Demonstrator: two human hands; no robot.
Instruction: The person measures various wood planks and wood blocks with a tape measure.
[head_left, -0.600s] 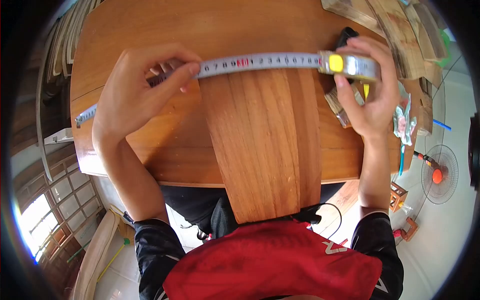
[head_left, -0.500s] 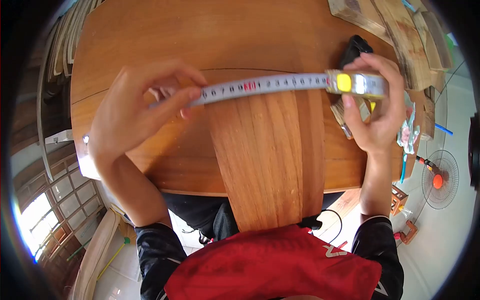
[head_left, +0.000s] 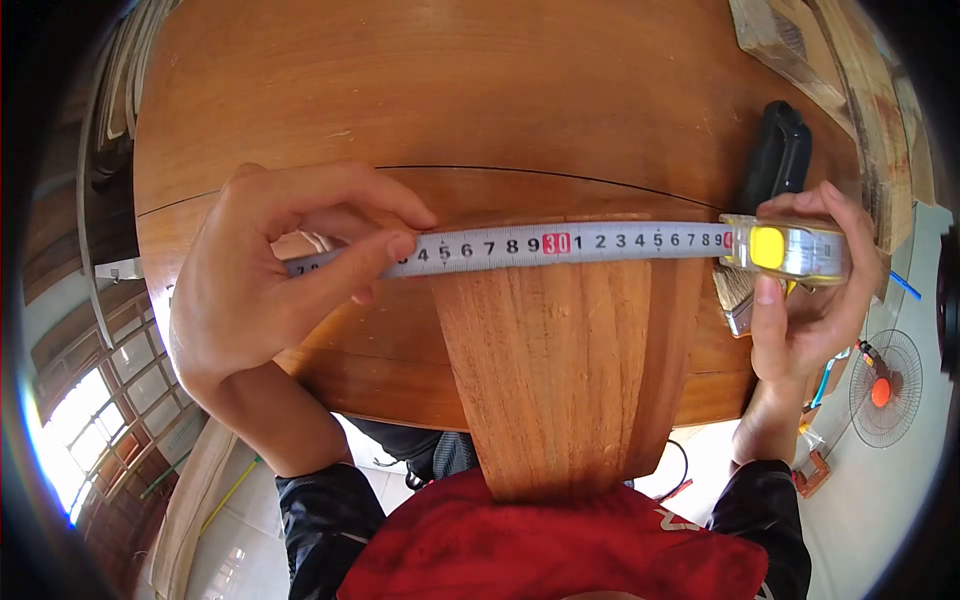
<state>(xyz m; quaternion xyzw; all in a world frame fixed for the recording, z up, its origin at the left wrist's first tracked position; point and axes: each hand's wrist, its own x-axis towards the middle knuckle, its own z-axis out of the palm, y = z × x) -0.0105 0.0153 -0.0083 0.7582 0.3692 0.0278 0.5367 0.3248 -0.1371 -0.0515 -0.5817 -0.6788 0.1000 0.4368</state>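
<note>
My left hand (head_left: 270,265) pinches the pulled-out steel blade between thumb and fingers, near the 3 and 4 marks before the red 30. The blade belongs to a tape measure (head_left: 785,250) with a yellow button and clear casing, and my right hand (head_left: 815,290) is wrapped round that case, thumb below it. Stretched between both hands, the blade crosses over the far end of a wooden board (head_left: 545,370), bowing slightly. The board lies lengthwise from the table toward my red shirt, overhanging the near edge. A darker wooden strip (head_left: 665,370) runs along its right side.
A black-handled tool (head_left: 778,155) lies on the wooden table (head_left: 420,80) beyond my right hand. Rough planks (head_left: 850,70) are stacked along the right side. More boards (head_left: 120,70) stand at the far left. A fan (head_left: 885,390) is on the floor to the right.
My right hand has moved right and nearer with the tape case, drawing the blade further past my left fingers. The view has shifted, and the blade now sits lower in it.
</note>
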